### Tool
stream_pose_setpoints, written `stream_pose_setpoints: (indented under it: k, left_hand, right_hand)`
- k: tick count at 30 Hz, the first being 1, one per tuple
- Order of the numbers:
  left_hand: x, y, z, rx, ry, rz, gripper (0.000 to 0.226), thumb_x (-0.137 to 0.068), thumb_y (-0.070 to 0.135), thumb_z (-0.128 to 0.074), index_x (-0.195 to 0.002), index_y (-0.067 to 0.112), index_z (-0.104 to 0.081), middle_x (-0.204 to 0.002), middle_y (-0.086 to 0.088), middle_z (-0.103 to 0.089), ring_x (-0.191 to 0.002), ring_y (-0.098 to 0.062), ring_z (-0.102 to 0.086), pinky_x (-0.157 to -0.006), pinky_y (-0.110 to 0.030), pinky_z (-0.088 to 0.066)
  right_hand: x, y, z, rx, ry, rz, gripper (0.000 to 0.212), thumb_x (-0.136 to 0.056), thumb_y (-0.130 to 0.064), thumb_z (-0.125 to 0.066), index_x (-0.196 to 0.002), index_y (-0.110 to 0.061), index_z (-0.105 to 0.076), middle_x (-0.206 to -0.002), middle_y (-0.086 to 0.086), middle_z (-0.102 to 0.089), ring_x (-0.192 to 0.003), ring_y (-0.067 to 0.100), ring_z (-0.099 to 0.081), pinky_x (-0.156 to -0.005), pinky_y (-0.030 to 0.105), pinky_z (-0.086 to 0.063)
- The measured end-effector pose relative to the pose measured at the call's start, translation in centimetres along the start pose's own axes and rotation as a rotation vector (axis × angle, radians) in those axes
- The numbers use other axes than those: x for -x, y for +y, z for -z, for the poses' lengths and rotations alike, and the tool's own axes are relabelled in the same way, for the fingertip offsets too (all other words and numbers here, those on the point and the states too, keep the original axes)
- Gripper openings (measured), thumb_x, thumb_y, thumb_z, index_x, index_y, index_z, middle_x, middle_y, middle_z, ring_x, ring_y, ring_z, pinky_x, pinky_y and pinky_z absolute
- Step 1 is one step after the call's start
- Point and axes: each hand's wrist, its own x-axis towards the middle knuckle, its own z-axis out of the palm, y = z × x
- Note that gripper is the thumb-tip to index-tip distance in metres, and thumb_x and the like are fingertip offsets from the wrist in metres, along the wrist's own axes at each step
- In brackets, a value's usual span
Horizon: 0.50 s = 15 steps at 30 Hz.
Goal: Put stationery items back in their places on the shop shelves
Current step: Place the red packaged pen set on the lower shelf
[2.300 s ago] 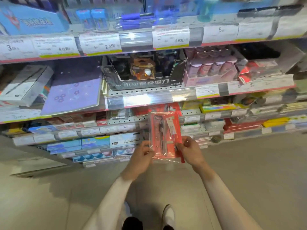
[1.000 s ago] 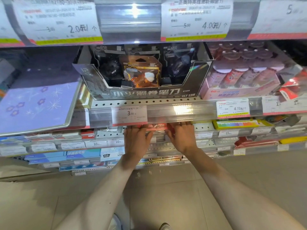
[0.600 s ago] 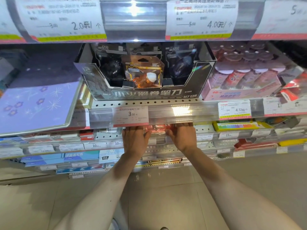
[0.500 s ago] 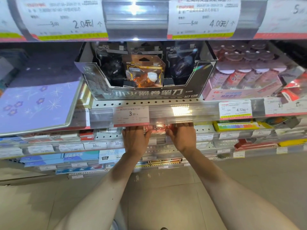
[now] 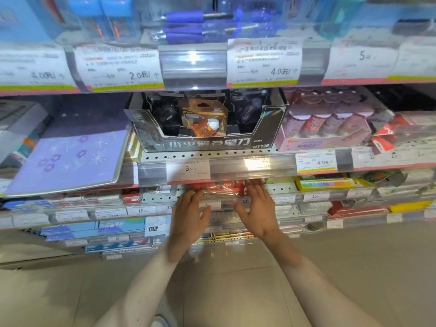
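**Resting at the shelf edge: red stationery pack, two hands alongside**

Reaching toward the shelf front, both hands are showing straight, loosely spread fingers and are gripping nothing. The left hand (image 5: 188, 217) is lying with its fingertips at the near left edge of the red stationery pack (image 5: 220, 187); the right hand (image 5: 258, 211) is lying with its fingertips at the pack's near right edge. Whether the fingertips are actually touching the wrapper cannot be told, as the picture is blurring there. Both bare forearms are running back toward the near bottom of the view.

The pack, red card in a clear shiny wrapper, is lying flat on the lower shelf, tucked under the clear price rail (image 5: 236, 169) of the shelf above, so only its near edge is showing.

Items sitting on the shelf above the rail:
- black display box (image 5: 207, 143) with white lettering, directly above the hands, holding an orange blister pack (image 5: 204, 120);
- pink box of tubes (image 5: 323, 133), just right of the black box;
- lilac flowered pad (image 5: 68, 159), to the left, tilting down toward the viewer.

A white price tag (image 5: 188, 169) reading 3.50 is hanging on the rail above the left hand. Farther up, blue pens (image 5: 186, 24) are lying on the top shelf. The tan floor (image 5: 236, 291) is filling the near ground.
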Motion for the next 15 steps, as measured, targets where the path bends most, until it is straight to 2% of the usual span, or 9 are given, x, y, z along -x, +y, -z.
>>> stream_pose_setpoints:
  k: [2,5,7,8,10,12,15]
  left_hand:
    - [2.1,1.0,1.3,0.128,0.025,0.028,0.047,-0.092,0.031,-0.063,-0.137,0.022,-0.053,-0.137,0.000,-0.057,-0.127,-0.020,-0.050,-0.108,-0.037,-0.040]
    - [5.3,2.9,3.3,0.292,0.006,0.091,0.033,-0.091,0.033,-0.066,-0.123,0.028,-0.060,-0.121,0.006,-0.066,-0.116,-0.013,-0.059,-0.103,-0.029,-0.045]
    - [7.4,4.2,5.0,0.433,-0.033,0.199,0.025,-0.090,0.031,-0.068,-0.112,0.036,-0.057,-0.111,0.016,-0.064,-0.104,-0.006,-0.062,-0.090,-0.009,-0.044]
    - [8.2,4.9,5.9,0.461,-0.049,0.248,0.025,-0.091,0.033,-0.068,-0.112,0.038,-0.055,-0.108,0.019,-0.062,-0.095,-0.001,-0.062,-0.081,-0.003,-0.043]
    - [10.0,5.7,7.4,0.477,-0.059,0.284,0.029,-0.090,0.038,-0.066,-0.117,0.039,-0.055,-0.103,0.017,-0.066,-0.083,0.003,-0.064,-0.075,-0.013,-0.051]
    - [11.5,6.4,9.3,0.527,-0.053,0.287,0.031,-0.091,0.037,-0.066,-0.119,0.040,-0.054,-0.099,0.013,-0.069,-0.080,-0.003,-0.068,-0.071,-0.022,-0.054]
    - [13.2,6.5,11.5,0.546,-0.067,0.283,0.032,-0.092,0.037,-0.065,-0.121,0.040,-0.053,-0.099,0.013,-0.070,-0.078,-0.002,-0.067,-0.070,-0.023,-0.055]
  right_hand:
    - [2.2,-0.2,1.0,-0.120,-0.040,-0.040,0.085,-0.088,-0.073,-0.037,-0.152,-0.017,-0.035,-0.159,0.004,-0.036,-0.149,0.025,-0.027,-0.119,0.047,-0.030]
    - [5.9,-1.1,3.0,-0.335,-0.033,-0.105,0.071,-0.091,-0.060,-0.056,-0.148,-0.021,-0.041,-0.150,0.004,-0.048,-0.135,0.023,-0.048,-0.108,0.046,-0.045]
    - [8.2,-1.9,4.5,-0.401,-0.021,-0.133,0.061,-0.093,-0.050,-0.061,-0.144,-0.019,-0.047,-0.141,0.003,-0.055,-0.122,0.020,-0.057,-0.101,0.044,-0.050]
    - [9.2,-2.4,5.2,-0.432,-0.023,-0.146,0.058,-0.094,-0.048,-0.061,-0.142,-0.019,-0.050,-0.137,0.002,-0.057,-0.116,0.018,-0.060,-0.097,0.043,-0.052]
    - [11.1,-3.2,6.4,-0.494,-0.013,-0.151,0.053,-0.093,-0.047,-0.062,-0.138,-0.020,-0.054,-0.128,-0.002,-0.062,-0.105,0.013,-0.063,-0.090,0.041,-0.056]
    - [12.4,-4.1,7.2,-0.524,0.015,-0.153,0.051,-0.093,-0.047,-0.062,-0.135,-0.018,-0.057,-0.118,-0.003,-0.067,-0.099,0.009,-0.065,-0.086,0.039,-0.058]
    - [13.8,-5.7,7.6,-0.561,0.021,-0.160,0.044,-0.093,-0.043,-0.064,-0.130,-0.018,-0.060,-0.105,-0.007,-0.069,-0.093,0.007,-0.066,-0.083,0.037,-0.058]
